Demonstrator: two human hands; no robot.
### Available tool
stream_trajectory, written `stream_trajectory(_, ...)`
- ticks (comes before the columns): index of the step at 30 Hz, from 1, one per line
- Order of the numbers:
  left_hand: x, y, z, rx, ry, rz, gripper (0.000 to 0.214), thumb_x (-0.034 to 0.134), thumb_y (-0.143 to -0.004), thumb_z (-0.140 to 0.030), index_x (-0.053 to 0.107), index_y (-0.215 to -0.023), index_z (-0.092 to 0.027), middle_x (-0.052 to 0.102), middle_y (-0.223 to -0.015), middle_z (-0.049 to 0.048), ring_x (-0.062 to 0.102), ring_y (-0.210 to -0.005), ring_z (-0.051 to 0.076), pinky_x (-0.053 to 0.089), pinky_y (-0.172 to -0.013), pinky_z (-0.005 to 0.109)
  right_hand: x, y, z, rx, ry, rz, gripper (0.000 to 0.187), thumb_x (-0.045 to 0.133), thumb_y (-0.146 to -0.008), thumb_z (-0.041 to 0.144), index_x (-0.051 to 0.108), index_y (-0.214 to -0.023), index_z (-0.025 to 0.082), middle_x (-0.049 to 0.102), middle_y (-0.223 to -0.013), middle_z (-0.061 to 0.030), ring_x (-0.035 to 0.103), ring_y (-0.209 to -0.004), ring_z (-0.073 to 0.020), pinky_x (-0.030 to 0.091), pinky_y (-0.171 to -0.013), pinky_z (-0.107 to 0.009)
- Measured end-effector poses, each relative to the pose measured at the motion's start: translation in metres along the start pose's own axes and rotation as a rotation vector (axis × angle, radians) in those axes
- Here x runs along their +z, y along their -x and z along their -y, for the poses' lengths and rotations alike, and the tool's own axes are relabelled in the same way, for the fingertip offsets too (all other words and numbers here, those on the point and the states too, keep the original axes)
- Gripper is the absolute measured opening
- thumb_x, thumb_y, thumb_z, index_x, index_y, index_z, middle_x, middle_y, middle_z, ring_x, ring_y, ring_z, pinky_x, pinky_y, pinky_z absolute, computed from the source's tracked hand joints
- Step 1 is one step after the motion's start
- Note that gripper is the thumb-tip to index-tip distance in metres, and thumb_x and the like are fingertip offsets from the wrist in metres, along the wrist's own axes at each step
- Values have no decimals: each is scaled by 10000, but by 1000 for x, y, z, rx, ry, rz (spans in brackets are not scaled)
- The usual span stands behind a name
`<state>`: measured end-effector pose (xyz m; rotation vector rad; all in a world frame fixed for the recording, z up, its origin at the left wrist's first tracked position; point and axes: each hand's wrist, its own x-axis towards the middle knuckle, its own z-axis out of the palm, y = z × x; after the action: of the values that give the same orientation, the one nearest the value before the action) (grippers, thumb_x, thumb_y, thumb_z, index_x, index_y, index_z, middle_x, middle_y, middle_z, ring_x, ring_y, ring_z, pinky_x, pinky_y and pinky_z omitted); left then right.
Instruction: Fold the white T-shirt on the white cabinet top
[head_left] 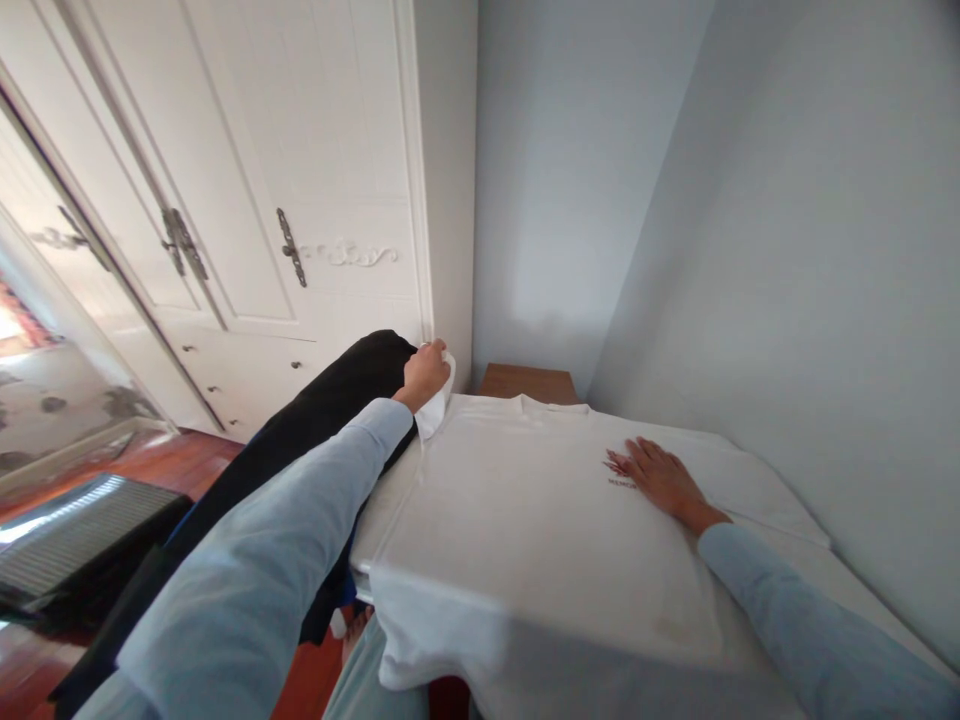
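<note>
A white T-shirt (pixel 517 520) lies spread over a table-high surface, its near edge hanging down over the front. A dark red print with lettering is on its right chest, partly covered by my right hand (pixel 664 482). That hand rests flat, fingers stretched out, on the cloth. At the far left corner my left hand (pixel 426 374) is closed on the white sleeve (pixel 435 412) of the shirt, lifting it a little. Beneath my left forearm, a black garment (pixel 352 375) drapes along the left side of the surface.
A white wardrobe (pixel 360 150) with dark metal handles stands at the left and back. Behind the surface is a brown wooden piece (pixel 529 382) in the corner. A grey wall (pixel 825 300) closes the right side. A black, ridged object (pixel 90 535) sits on the reddish floor.
</note>
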<state>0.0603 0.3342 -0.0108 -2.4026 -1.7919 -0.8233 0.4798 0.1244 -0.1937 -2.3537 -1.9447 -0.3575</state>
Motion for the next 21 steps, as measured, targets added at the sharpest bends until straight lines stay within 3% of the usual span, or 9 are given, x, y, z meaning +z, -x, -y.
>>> stream_trajectory(2,11,11,-11,152,21,66,396,522,-884,-180,597,-1273,-201,676,-1193,111,659,-1049,252,498,-875,342,0,0,0,12,4,3,571,238,-1010,434,491,-1472,214,492,-1507,-160,427,-1408,-300,408,-1106,-502)
stream_trajectory(5,23,28,-28,452,162,188,434,598,-902,-321,569,-1319,-204,684,-1189,75,656,-1047,219,488,-906,305,1,-1,0,20,19,14,581,228,-1011,438,500,-1463,195,482,-1514,-163,417,-1415,-295,400,-1109,-496)
stream_trajectory(7,28,36,-35,522,253,208,482,581,-923,-439,556,-1335,-191,686,-1192,72,657,-1036,210,485,-917,300,1,-1,-1,15,22,22,582,222,-1011,443,501,-1461,201,480,-1518,-153,405,-1424,-289,404,-1106,-489)
stream_trajectory(10,31,42,-33,392,232,170,417,505,-962,-424,598,-1274,-164,683,-1184,97,655,-1042,218,488,-917,312,-2,-1,-1,12,7,29,567,234,-1010,436,489,-1468,218,479,-1519,-148,404,-1425,-291,411,-1101,-499)
stream_trajectory(14,35,55,-6,213,82,247,381,569,-892,-303,641,-1229,-140,672,-1202,136,639,-1107,246,489,-941,317,-7,0,1,35,-1,61,578,242,-1011,435,482,-1468,177,440,-1542,-171,389,-1434,-300,389,-1124,-485)
stream_trajectory(21,51,102,43,251,-1,291,417,617,-805,-225,663,-1213,-152,691,-1169,132,633,-1118,265,474,-990,329,-19,3,7,5,10,93,498,309,-1003,425,517,-1426,265,521,-1474,-133,405,-1416,-292,393,-1104,-479)
